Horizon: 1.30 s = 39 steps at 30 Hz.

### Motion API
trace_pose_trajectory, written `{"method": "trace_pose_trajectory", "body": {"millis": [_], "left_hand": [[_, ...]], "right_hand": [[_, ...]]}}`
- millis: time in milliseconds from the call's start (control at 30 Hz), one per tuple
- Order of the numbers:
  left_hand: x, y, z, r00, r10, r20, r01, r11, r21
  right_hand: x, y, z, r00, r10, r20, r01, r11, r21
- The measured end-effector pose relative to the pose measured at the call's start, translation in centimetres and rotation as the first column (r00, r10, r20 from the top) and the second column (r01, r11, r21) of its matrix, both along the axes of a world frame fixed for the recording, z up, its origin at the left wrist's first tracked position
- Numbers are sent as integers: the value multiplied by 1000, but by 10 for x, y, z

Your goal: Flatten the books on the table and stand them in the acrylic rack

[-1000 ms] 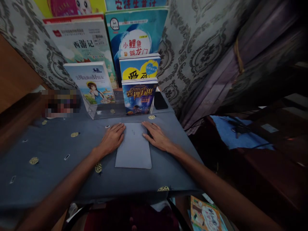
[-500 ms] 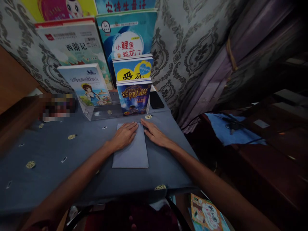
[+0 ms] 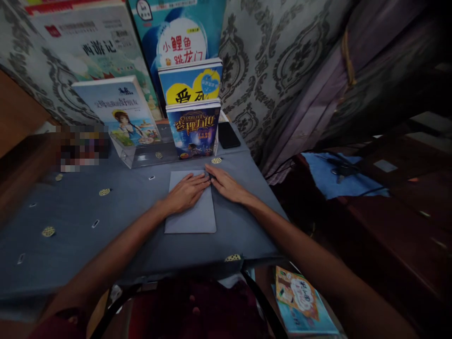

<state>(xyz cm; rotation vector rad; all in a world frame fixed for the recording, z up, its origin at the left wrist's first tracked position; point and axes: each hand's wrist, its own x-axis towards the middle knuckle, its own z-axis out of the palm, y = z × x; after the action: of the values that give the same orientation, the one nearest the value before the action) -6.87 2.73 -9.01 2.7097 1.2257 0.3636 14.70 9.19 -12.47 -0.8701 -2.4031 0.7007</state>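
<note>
A plain grey-blue notebook (image 3: 195,220), its cover closed, lies flat on the cloth-covered table (image 3: 130,235) in front of me. My left hand (image 3: 187,192) rests palm down across its upper part, fingers stretched towards the right edge. At the upper right corner of the notebook, my right hand (image 3: 228,183) lies with straight fingers along the edge. The fingertips of the left hand meet the fingers of the right. Neither hand is gripping anything. Both palms hide part of the cover.
Behind the notebook, a clear acrylic stand (image 3: 146,157) holds several upright books, including a dark blue one (image 3: 194,132). A black phone (image 3: 229,135) lies right of it. More books (image 3: 300,299) sit below the table's front edge. A blue cloth (image 3: 348,181) lies far right.
My left hand has slid right across the cover until its fingertips reach my right hand. The view has tilted down a little. The notebook stays in place on the table.
</note>
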Motion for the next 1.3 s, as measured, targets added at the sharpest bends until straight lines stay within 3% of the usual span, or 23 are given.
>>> {"method": "trace_pose_trajectory", "body": {"millis": [800, 1100, 1200, 1300], "left_hand": [[-1, -68, 20, 965, -260, 27, 261, 955, -142], [0, -82, 29, 960, -273, 60, 280, 939, -199], [-14, -68, 24, 982, -185, 34, 188, 967, -172], [-41, -43, 14, 998, 63, 17, -61, 994, -87]], "right_hand": [[-2, -3, 5, 997, -20, 80, 20, 1000, -6], [-2, -7, 6, 997, -22, 75, 21, 1000, 10], [-4, -10, 5, 996, -45, 78, 41, 998, 50], [-8, -15, 7, 989, -80, 128, 68, 993, 96]]}}
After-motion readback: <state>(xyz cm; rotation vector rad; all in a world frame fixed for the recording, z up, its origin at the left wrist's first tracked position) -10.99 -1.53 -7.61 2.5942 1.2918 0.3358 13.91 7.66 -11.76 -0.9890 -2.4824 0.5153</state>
